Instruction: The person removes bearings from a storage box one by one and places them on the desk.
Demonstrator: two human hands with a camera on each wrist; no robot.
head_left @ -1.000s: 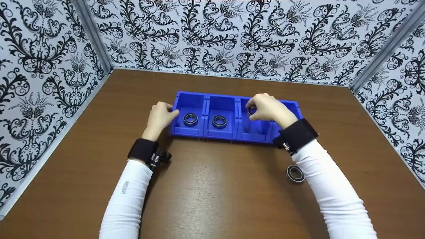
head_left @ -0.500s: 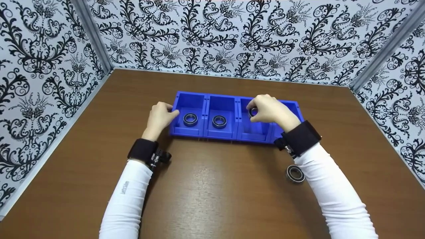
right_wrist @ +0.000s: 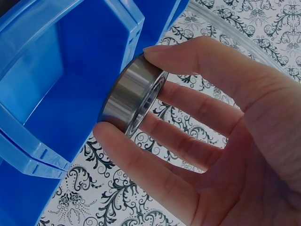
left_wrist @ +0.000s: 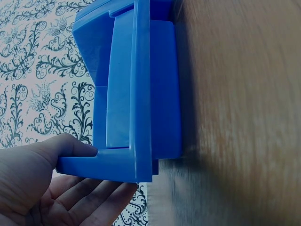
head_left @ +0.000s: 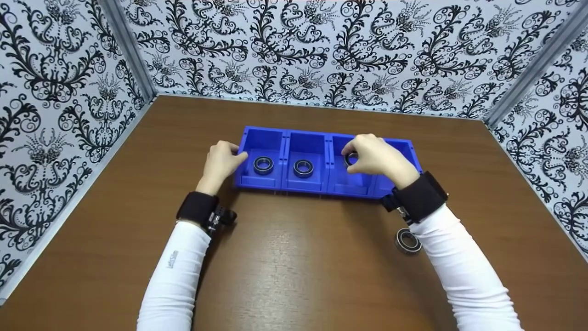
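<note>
My right hand pinches a ball bearing by its rim between thumb and fingers, over the third compartment of the blue divided bin. In the right wrist view the bearing's shiny outer ring shows, tilted beside the bin's openings. My left hand grips the bin's left side wall, thumb inside and fingers outside, as the left wrist view shows. One bearing lies flat in the leftmost compartment and another bearing in the second. The fourth compartment is partly hidden by my right hand and wrist.
Another bearing lies on the brown wooden table, right beside my right sleeve. Patterned wall panels enclose the table at the back and both sides. Black camera straps circle both wrists.
My right hand has shifted slightly toward me and to the right, lowering the bearing a little over the third compartment. My left hand stays on the bin wall.
</note>
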